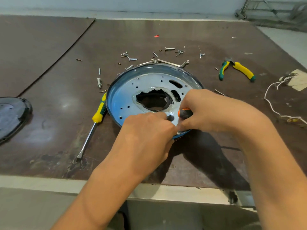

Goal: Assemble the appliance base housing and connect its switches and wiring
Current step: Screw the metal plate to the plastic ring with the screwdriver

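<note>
While the base housing (pixel 126 97) is lying flat on the tabletop (pixel 49 80), both hands are working at its near edge. The left hand (pixel 147 128) is curling its fingers over the housing's rim and gripping it. The right hand (pixel 204 110) is clenching an orange-and-black screwdriver (pixel 184 112) over the housing's plate. A yellow-handled screwdriver (pixel 98 117) is lying just left of the housing, loose screws (pixel 129 57) are lying scattered beyond it, and pliers (pixel 237 70) and a white wire (pixel 272 103) are lying to its right.

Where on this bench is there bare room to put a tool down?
Bare: far left, between black cover and screws; near edge, left of the left hand. Crowded: screws behind the base, wire at right.
</note>
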Tool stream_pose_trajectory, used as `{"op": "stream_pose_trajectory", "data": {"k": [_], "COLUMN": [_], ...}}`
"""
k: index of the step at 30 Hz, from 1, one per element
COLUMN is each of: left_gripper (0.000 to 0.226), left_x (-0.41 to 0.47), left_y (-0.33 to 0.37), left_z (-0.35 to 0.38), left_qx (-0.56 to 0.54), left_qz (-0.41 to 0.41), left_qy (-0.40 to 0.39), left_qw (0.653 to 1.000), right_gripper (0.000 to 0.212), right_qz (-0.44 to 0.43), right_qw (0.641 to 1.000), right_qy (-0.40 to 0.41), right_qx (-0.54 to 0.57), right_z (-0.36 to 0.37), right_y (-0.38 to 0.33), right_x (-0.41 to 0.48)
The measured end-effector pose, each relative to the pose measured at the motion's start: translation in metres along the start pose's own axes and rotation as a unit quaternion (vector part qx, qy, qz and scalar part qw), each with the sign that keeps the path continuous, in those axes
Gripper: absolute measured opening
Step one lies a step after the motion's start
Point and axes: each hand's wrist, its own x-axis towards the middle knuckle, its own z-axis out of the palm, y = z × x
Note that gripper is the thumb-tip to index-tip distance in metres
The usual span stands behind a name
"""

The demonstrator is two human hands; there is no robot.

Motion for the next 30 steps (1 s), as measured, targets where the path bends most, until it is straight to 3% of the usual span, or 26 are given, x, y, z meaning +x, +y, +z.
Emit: {"op": "stream_pose_trajectory", "data": {"k": [3, 7, 16, 22, 30], "left_gripper": [0.023, 0.030, 0.028, 0.029, 0.028], "left_x": [-0.002, -0.001, 0.000, 0.000, 0.002], "left_y": [-0.004, -0.005, -0.006, -0.010, -0.011], "left_z": [0.002, 0.000, -0.001, 0.000, 0.005], "left_qx": [0.011, 0.015, 0.013, 0.000, -0.033], "left_qz": [0.005, 0.012, 0.016, 0.037, 0.053], "left_qy": [0.006, 0.002, -0.020, -0.018, 0.006], "left_qw": [1.000, 1.000, 1.000, 0.999, 0.998], "right_gripper": [0.035, 0.028, 0.042, 0.030, 0.034], "right_qz": [-0.021, -0.005, 0.057, 0.032, 0.032], "right_qw": [1.000, 1.000, 0.998, 0.999, 0.999], "right_qy": [0.006, 0.008, 0.021, -0.021, -0.014], "right_qx": [0.001, 0.029, 0.005, 0.010, -0.011], "right_z": [0.002, 0.001, 0.007, 0.004, 0.001], "right_y": [-0.002, 0.000, -0.006, -0.005, -0.010], "right_x": [0.001, 0.003, 0.005, 0.002, 0.000]}}
